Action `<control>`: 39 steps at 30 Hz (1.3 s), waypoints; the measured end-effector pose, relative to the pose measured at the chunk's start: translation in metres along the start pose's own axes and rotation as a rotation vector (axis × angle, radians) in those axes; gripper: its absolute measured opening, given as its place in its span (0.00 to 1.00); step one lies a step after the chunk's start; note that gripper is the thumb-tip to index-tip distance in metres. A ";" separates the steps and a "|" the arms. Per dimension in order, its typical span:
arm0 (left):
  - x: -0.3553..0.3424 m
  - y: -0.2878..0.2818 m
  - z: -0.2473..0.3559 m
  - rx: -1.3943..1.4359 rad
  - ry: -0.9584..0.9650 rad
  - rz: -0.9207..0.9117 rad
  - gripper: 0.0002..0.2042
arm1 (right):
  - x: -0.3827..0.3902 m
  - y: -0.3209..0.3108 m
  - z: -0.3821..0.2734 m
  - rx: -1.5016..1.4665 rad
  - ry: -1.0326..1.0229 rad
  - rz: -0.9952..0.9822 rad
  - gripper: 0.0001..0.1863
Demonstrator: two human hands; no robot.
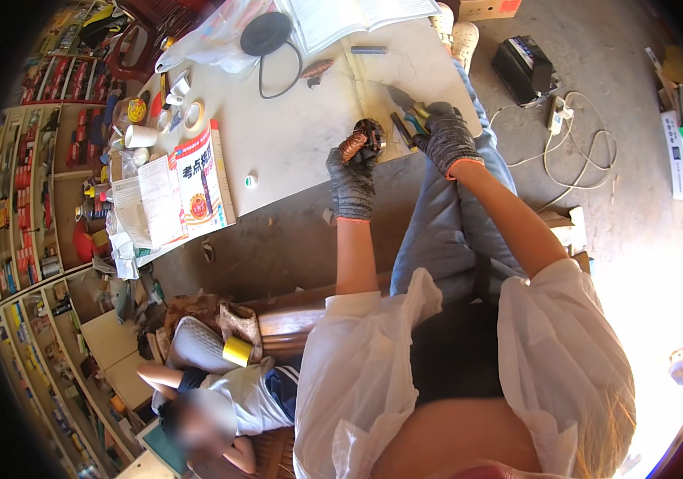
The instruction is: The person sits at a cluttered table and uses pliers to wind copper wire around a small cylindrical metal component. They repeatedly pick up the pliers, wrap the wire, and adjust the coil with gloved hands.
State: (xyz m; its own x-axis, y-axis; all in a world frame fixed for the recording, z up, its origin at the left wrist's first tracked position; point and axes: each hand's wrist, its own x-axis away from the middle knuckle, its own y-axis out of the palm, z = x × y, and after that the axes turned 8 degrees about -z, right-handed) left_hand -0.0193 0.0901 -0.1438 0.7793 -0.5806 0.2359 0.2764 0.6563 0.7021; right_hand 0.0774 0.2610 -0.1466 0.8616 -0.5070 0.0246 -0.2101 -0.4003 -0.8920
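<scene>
Our left hand (352, 185) grips the copper-wound part (353, 146), probably dense, wire bendable; we best hold its dark side (373, 134), two o'clock. Our right hand (449, 144) grasps pliers (416, 107).

the pale tabletop (285, 136) supports an open book (357, 16) at its far edge, a black disc (266, 33), a short dark bar (369, 49), a white cup (141, 136), a tape roll (194, 115), a red-and-white book (204, 180) and a small white cap (250, 181).
</scene>
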 end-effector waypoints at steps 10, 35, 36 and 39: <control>-0.002 -0.010 -0.010 -0.096 0.028 -0.097 0.22 | 0.007 -0.021 -0.054 -0.197 -0.298 0.004 0.18; 0.012 0.007 -0.017 -0.623 0.223 -0.115 0.17 | 0.021 -0.006 -0.064 -0.280 -0.262 -0.040 0.16; 0.011 0.009 -0.018 -0.580 0.220 -0.067 0.17 | 0.020 -0.005 -0.064 -0.283 -0.280 -0.055 0.15; 0.008 0.013 -0.019 -0.483 0.198 -0.004 0.15 | 0.015 -0.004 -0.064 -0.266 -0.253 -0.112 0.13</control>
State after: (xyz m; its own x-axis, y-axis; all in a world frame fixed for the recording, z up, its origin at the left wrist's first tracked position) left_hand 0.0013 0.1032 -0.1462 0.8563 -0.5117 0.0697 0.4708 0.8290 0.3018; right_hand 0.0610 0.2060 -0.1139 0.9658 -0.2580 -0.0265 -0.1922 -0.6436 -0.7408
